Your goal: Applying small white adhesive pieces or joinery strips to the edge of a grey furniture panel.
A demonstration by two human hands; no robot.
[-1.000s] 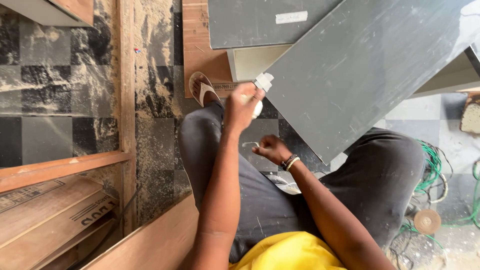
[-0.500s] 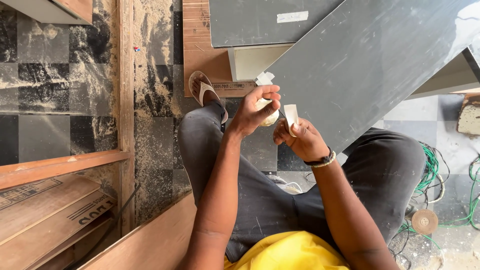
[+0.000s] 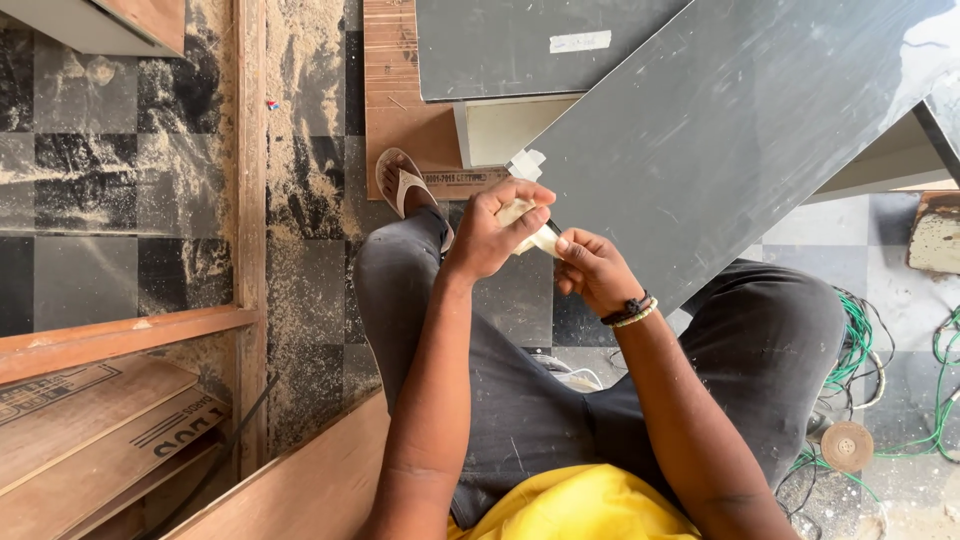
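Note:
Both hands meet over my lap at the lower corner of a large dark grey laminated board (image 3: 740,130) that leans across my right knee. My left hand (image 3: 495,230) grips a roll of pale masking tape (image 3: 518,212). My right hand (image 3: 590,268), with a beaded bracelet on the wrist, pinches the tape's loose strip (image 3: 545,240) right beside the roll. A small torn white scrap (image 3: 525,163) sticks up at the board's corner just above my fingers.
A second grey panel (image 3: 520,45) and a brown plywood sheet (image 3: 405,110) lie ahead on the dusty tiled floor. Wooden frame pieces (image 3: 120,335) and stacked plywood (image 3: 90,430) are on the left. Green cables (image 3: 860,350) and a grinding disc (image 3: 846,446) lie right.
My right hand rose from my lap to the roll in my left hand and now pinches the tape's end. The left hand dropped slightly from the board's corner.

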